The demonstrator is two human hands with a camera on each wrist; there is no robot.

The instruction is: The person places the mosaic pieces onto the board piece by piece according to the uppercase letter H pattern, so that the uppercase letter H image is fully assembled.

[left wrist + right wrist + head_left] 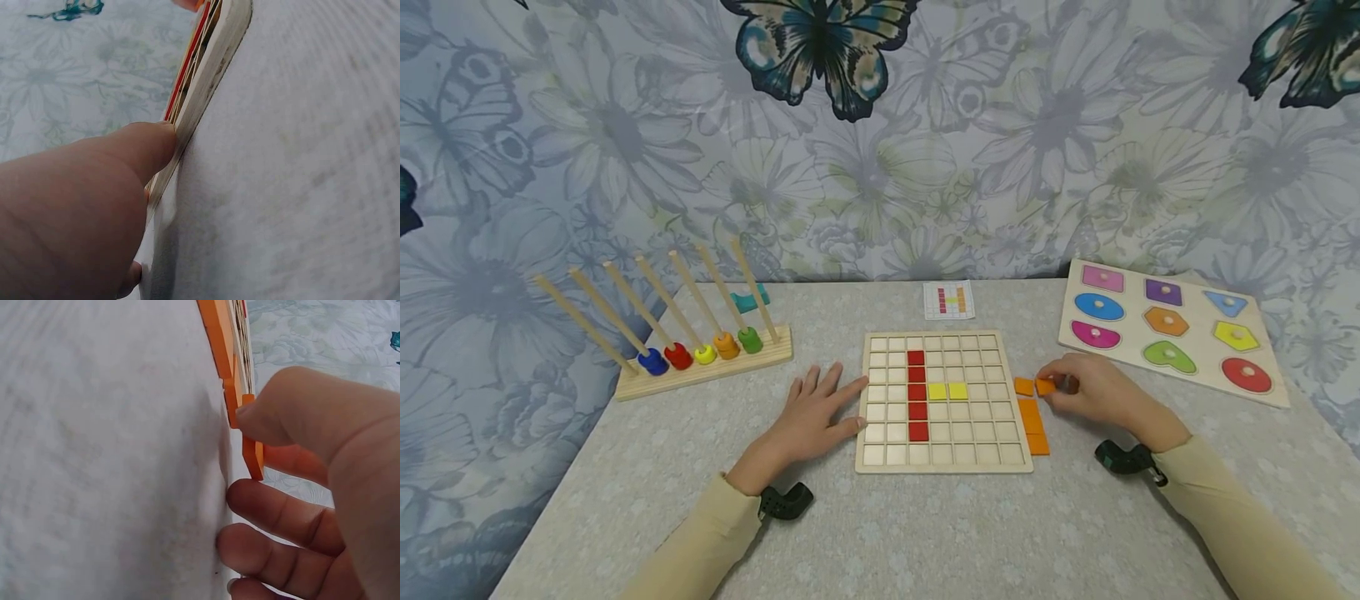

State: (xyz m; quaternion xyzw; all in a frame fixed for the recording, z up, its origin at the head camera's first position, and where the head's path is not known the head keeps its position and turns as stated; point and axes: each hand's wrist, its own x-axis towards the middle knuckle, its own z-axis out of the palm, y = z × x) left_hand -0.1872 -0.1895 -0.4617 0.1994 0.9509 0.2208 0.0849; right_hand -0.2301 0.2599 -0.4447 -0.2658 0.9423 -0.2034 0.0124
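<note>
A wooden grid board (942, 467) lies flat in the middle of the table. Several red tiles (917, 411) form a column in it, and two yellow tiles (937, 392) extend rightward from that column. My left hand (815, 417) rests spread at the board's left side, its thumb (156, 147) and forefinger touching the edge. Beyond the right edge, my right hand (1093, 387) pinches a small orange tile (252, 450) between thumb and forefinger. More orange tiles (1032, 415) lie beside the board, next to the pinched one.
Behind the board lies a small pattern card (948, 300) with red, yellow and orange blocks. A wooden peg stand (700, 371) with coloured rings is on the left, a teal piece (750, 298) behind it. A shape puzzle (1127, 333) lies at the right, near the patterned wall (880, 200).
</note>
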